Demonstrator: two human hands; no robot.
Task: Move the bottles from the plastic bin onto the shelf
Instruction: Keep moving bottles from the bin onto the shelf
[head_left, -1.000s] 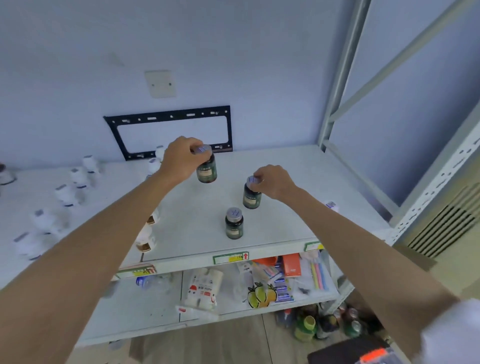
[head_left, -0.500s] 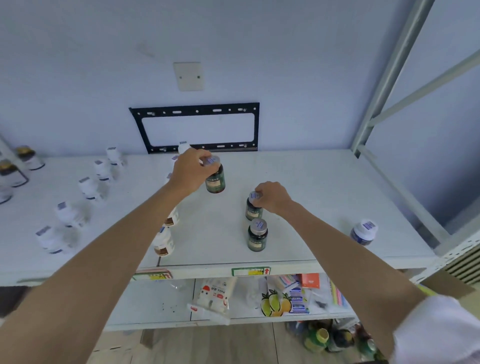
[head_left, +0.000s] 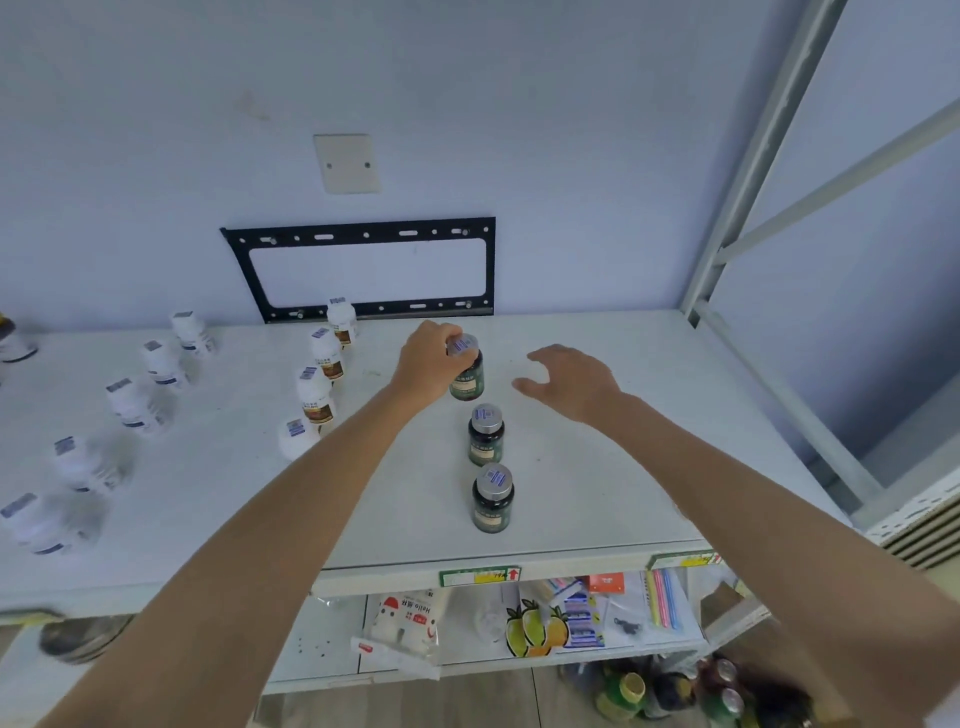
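Note:
Three dark green bottles with silver caps stand in a line on the white shelf (head_left: 597, 483). My left hand (head_left: 428, 361) grips the cap of the farthest green bottle (head_left: 466, 375), which rests on the shelf. The middle green bottle (head_left: 485, 435) and the nearest green bottle (head_left: 492, 499) stand free. My right hand (head_left: 571, 382) hovers open above the shelf, to the right of the far bottle, holding nothing. The plastic bin is out of view.
Rows of white bottles (head_left: 317, 395) stand on the shelf's left half. A black bracket (head_left: 363, 270) hangs on the wall behind. Grey shelf posts (head_left: 748, 156) rise on the right. The lower shelf holds packets (head_left: 410, 623); bottles (head_left: 670, 691) lie on the floor.
My right hand let go of the middle green bottle and lifted away to the right, fingers spread. My left hand set its bottle down behind the other two.

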